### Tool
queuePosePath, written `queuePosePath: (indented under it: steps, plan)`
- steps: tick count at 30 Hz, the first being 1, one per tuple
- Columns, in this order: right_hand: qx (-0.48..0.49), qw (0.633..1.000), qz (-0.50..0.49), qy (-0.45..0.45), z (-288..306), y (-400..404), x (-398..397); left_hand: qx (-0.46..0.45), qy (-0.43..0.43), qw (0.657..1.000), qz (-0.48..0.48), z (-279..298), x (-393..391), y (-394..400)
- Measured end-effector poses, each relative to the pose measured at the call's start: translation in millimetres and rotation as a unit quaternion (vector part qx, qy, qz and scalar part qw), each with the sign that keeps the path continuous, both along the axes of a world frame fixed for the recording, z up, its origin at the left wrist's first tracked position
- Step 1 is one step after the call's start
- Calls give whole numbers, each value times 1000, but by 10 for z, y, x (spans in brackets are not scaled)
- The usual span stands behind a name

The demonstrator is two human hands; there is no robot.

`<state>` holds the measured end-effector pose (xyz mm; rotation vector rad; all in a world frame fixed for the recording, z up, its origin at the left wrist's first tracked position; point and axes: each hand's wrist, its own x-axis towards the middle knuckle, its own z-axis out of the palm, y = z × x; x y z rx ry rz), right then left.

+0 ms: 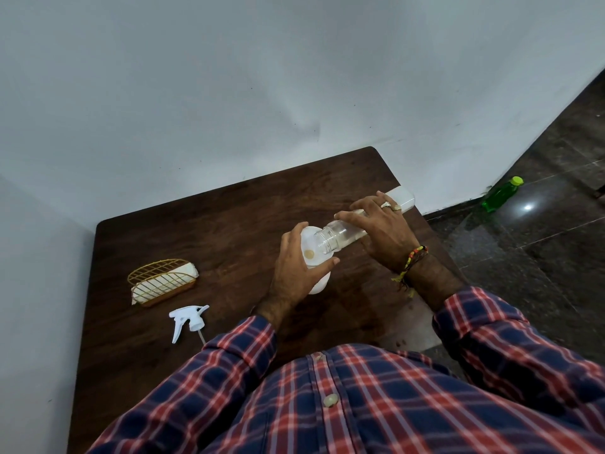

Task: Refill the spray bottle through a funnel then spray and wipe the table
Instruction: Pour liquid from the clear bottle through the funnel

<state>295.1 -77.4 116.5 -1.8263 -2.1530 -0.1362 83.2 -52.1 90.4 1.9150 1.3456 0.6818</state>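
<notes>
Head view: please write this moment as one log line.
left hand holds funnel | right hand tips bottle | sprayer off

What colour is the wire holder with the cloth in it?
Gold. The wire holder with the white cloth shows best in the head view.

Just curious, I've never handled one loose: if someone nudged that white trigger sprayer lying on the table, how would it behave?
The sprayer looks like thin moulded plastic, so probably light and stiff. It lies on its side on the table, so it would likely slide or spin rather than roll. Its thin dip tube may flex.
</notes>
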Motion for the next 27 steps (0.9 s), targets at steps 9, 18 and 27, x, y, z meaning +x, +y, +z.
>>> queuePosePath:
  steps: [9, 18, 27]
  plan:
    - [0, 1000, 4, -4, -7, 8, 3, 2, -2, 1000, 0, -6, -7, 6]
    - [13, 1000, 11, 1, 27, 2, -6, 4, -8, 1000, -1, -5, -10, 4]
    - [19, 1000, 14, -5, 30, 0, -10, 3, -1, 1000, -1, -23, -7, 12]
